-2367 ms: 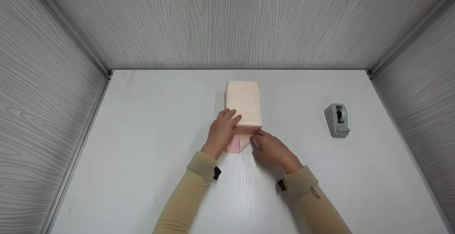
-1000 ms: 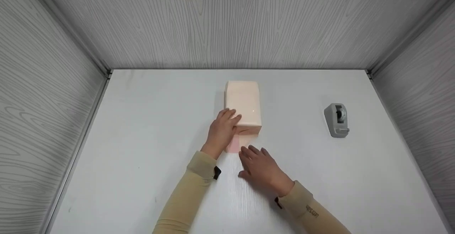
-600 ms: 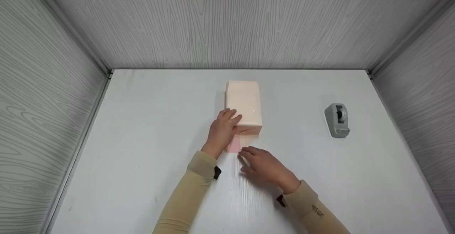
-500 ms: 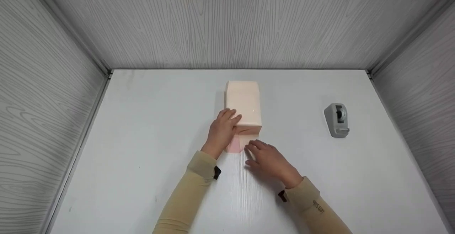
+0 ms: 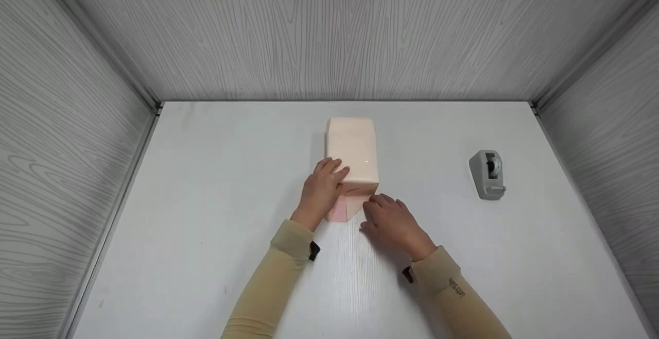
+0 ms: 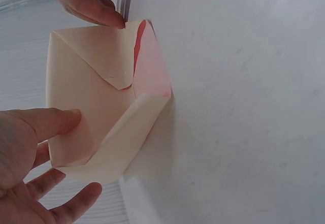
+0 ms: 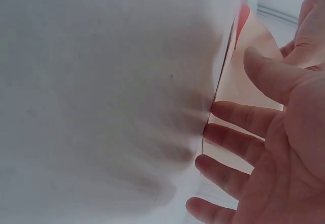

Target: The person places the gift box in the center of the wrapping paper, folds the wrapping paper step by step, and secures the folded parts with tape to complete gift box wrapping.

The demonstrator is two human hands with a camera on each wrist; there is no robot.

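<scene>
A block-shaped package wrapped in pale peach paper [image 5: 352,148] lies mid-table, its near end partly folded. From that end a bottom flap [image 5: 339,210] with a pink inner side spreads flat toward me. My left hand [image 5: 319,192] holds the package's near left corner; in the left wrist view its thumb [image 6: 58,122] presses the folded end while the fingers reach round the side. At the flap's slanted right edge is my right hand [image 5: 395,223]. The right wrist view shows its fingers [image 7: 236,145] fairly straight, fingertips right at the paper's edge, thumb over the flap.
A grey tape dispenser [image 5: 488,174] with a roll in it stands on the right of the white table [image 5: 231,164]. Grey wood-grain panels [image 5: 340,35] rise at the back and both sides.
My right hand first drew back from the package's right corner to the flap's near tip, then moved forward again along the slanted edge. My left hand and the package have stayed put.
</scene>
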